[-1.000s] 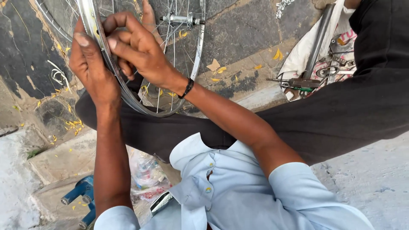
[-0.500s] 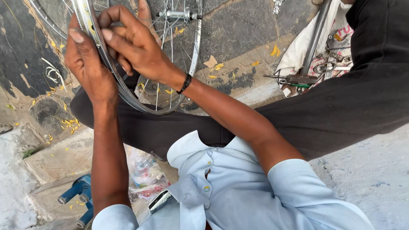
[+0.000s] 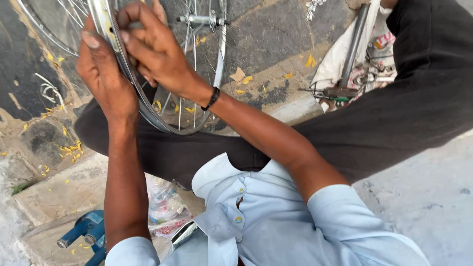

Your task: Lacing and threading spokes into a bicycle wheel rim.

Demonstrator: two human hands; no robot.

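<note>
While clamped between both hands | wheel rim (image 3: 148, 106) | left hand (image 3: 106, 81), right hand (image 3: 155, 51) grasping

A: Object held?
B: Bicycle wheel rim (image 3: 148, 106), silver metal, no tyre fitted. Thin spokes run to the hub axle (image 3: 202, 19) near 12 o'clock. Stands nearly upright across the dark-trousered lap.
A: Contact?
B: Left hand (image 3: 103, 81) and right hand (image 3: 157, 54) both grip the rim at 10 o'clock.

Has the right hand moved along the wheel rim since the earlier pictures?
No. The right hand stays on the wheel rim, beside the left hand.
</note>
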